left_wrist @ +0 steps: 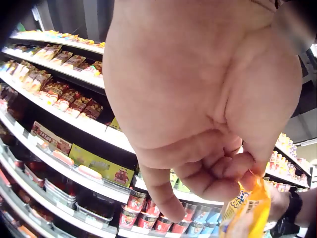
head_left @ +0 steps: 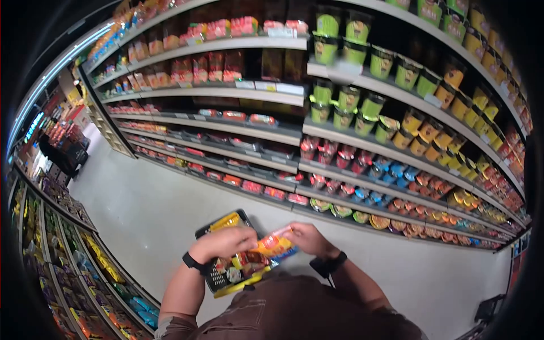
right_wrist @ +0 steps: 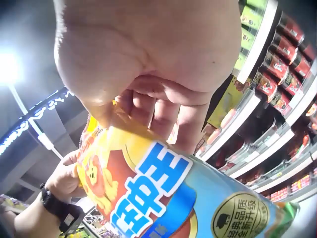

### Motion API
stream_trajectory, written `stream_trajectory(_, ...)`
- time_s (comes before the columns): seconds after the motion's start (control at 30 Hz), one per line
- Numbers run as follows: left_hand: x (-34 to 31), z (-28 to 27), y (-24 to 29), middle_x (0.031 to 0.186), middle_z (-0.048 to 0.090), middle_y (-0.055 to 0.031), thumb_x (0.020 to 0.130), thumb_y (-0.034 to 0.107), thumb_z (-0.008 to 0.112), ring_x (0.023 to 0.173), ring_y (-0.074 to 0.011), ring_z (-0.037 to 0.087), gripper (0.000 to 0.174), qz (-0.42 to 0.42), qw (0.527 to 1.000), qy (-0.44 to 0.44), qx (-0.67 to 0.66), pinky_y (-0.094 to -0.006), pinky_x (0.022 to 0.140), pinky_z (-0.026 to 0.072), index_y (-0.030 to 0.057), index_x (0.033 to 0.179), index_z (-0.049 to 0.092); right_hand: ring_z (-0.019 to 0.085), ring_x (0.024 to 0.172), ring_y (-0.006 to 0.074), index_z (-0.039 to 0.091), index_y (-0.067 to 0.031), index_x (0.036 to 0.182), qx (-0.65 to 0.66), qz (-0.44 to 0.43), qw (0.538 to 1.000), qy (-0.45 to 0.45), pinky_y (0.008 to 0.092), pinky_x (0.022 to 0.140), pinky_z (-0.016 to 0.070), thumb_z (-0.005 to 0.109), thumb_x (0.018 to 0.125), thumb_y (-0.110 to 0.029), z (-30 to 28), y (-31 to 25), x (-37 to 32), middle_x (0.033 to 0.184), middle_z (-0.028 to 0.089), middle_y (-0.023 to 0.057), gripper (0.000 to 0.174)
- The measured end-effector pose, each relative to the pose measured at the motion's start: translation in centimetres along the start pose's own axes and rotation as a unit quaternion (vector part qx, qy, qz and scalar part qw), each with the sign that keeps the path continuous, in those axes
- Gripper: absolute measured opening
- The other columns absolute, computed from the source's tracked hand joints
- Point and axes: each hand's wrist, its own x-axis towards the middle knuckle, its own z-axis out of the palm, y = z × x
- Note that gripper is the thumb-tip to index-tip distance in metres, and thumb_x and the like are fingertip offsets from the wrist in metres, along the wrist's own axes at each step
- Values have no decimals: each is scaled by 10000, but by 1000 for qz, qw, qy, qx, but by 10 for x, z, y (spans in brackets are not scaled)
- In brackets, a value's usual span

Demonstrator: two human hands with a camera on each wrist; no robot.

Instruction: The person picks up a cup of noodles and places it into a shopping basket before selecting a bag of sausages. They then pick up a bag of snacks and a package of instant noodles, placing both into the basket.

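A yellow-and-blue plastic food bag with a cartoon lion and large Chinese lettering is held up between both hands. My left hand pinches one corner of it between thumb and curled fingers, as the left wrist view shows. The right hand grips the bag's other top edge, its thumb on the near side and its fingers behind. Underneath, a dark shopping basket with yellow handles holds several colourful packages, partly covered by the bag and my left forearm.
Long shelves of cup noodles and packaged food run along the far side. Another shelf of bagged goods stands at the left. Pale floor lies between them. A person in dark clothes is far down the aisle.
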Motion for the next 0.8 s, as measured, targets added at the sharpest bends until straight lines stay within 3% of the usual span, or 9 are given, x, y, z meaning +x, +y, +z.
stream_trajectory(0.2, 10, 18, -6, 948, 556, -135, 921, 181, 556, 895, -311, 559, 172, 78, 995, 62, -5, -370, 800, 449, 9, 918, 559, 552, 805, 62, 616, 20, 1053, 40, -6, 999, 18, 239, 707, 484, 557, 967, -172, -1, -5, -15, 887, 638, 34, 219)
stream_trajectory(0.3, 19, 31, -10, 983, 558, -126, 879, 156, 546, 917, -298, 559, 144, 66, 992, 57, -88, -350, 824, 450, 14, 903, 546, 559, 808, 62, 613, 22, 1059, 54, -7, 998, 35, 237, 709, 488, 563, 965, -178, -1, 8, -19, 885, 643, 41, 227)
stream_trajectory(0.33, 21, 33, -11, 918, 578, -100, 891, 159, 555, 868, -243, 579, 145, 58, 994, 52, -82, -334, 787, 462, 16, 905, 535, 563, 808, 63, 612, 26, 1058, 57, -6, 997, 43, 239, 709, 490, 567, 964, -178, -3, 11, -18, 884, 646, 43, 229)
stream_trajectory(0.4, 23, 42, -5, 873, 611, -49, 912, 172, 591, 814, -155, 597, 154, -68, 980, 52, -177, -288, 754, 475, 28, 950, 553, 576, 802, 74, 617, 26, 1048, 42, -13, 998, 55, 248, 707, 495, 579, 955, -188, -7, 15, -18, 878, 653, 57, 236)
stream_trajectory(0.43, 26, 51, -6, 885, 625, -31, 913, 194, 622, 800, -100, 596, 223, -21, 974, 96, -202, -269, 736, 484, 39, 1064, 569, 582, 797, 82, 622, 23, 1040, 43, -8, 997, 60, 254, 705, 497, 585, 950, -192, -9, 16, -18, 872, 655, 65, 236)
stream_trajectory(0.47, 27, 58, -5, 924, 665, -69, 906, 245, 637, 806, -144, 640, 341, -13, 970, 124, -209, -286, 736, 499, 68, 1192, 583, 588, 791, 89, 627, 20, 1032, 44, -2, 997, 64, 259, 703, 498, 591, 945, -197, -9, 18, -20, 866, 656, 73, 236)
stream_trajectory(0.57, 28, 56, 5, 956, 685, -144, 935, 336, 563, 855, -295, 667, 338, -51, 991, 112, -47, -335, 748, 515, 126, 1190, 636, 595, 780, 101, 632, 13, 1026, 18, -8, 997, 74, 260, 699, 498, 601, 937, -212, -11, 28, -21, 861, 656, 82, 243)
stream_trajectory(0.67, 31, 54, 8, 920, 679, -168, 958, 326, 515, 813, -320, 660, 316, -52, 991, 120, -14, -354, 719, 515, 131, 1173, 642, 594, 776, 100, 631, 14, 1024, -17, -8, 997, 77, 258, 699, 498, 608, 935, -219, -13, 24, -20, 857, 654, 84, 251)
stream_trajectory(0.8, 31, 47, 10, 912, 676, -168, 958, 358, 502, 842, -351, 643, 326, -46, 991, 113, 54, -391, 727, 513, 117, 1099, 669, 614, 940, 104, 570, 13, 1133, 29, 43, 998, 32, 248, 807, 512, 582, 951, -142, -18, 30, -17, 1026, 638, 67, 239)
